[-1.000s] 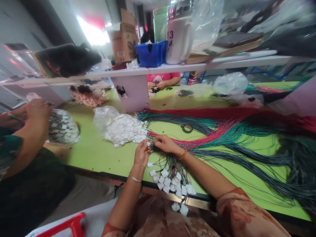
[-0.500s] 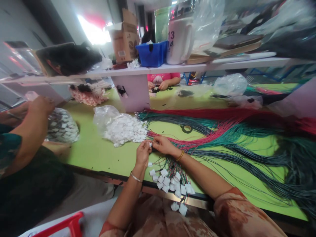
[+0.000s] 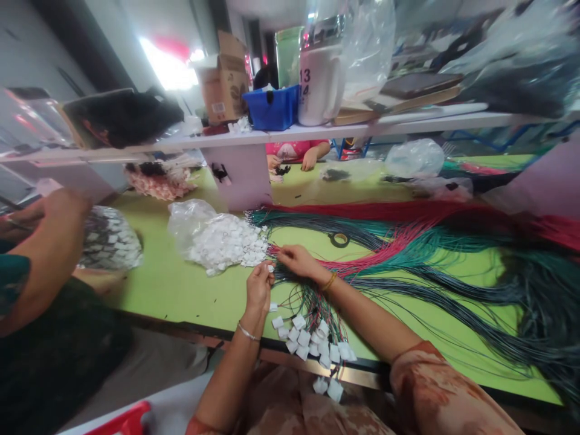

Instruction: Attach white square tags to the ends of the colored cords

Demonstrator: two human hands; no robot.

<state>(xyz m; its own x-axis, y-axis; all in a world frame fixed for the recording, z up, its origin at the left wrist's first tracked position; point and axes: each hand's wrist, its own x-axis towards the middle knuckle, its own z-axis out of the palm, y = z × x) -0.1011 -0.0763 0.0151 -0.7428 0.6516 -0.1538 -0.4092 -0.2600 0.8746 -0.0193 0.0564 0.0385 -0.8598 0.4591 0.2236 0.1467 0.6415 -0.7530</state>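
Note:
My left hand (image 3: 260, 289) pinches a small white plastic connector (image 3: 270, 269) between thumb and fingertips. Just to its right, my right hand (image 3: 296, 261) has its fingers drawn together at the tips of the red wires (image 3: 348, 267); whether a wire is between them is hidden. Dark wires (image 3: 408, 285) and green wires (image 3: 414, 254) run to the right beneath and beyond my right forearm. Behind my left hand lies a heap of white connectors (image 3: 222, 241) spilling from a clear bag (image 3: 190, 214). Wired white connectors (image 3: 312, 338) hang over the table's front edge.
A black tape roll (image 3: 339, 239) lies among the wires on the green table (image 3: 181, 284). A shelf (image 3: 217, 140) crosses the back, holding a blue bin (image 3: 272, 107) and a white mug (image 3: 319, 84). At left, a co-worker's arm (image 3: 49, 241) is beside a bag of white parts (image 3: 111, 238).
My right hand has parted from the connector in my left hand and shifted up and left to the red wire ends. My left hand keeps the connector, slightly lower.

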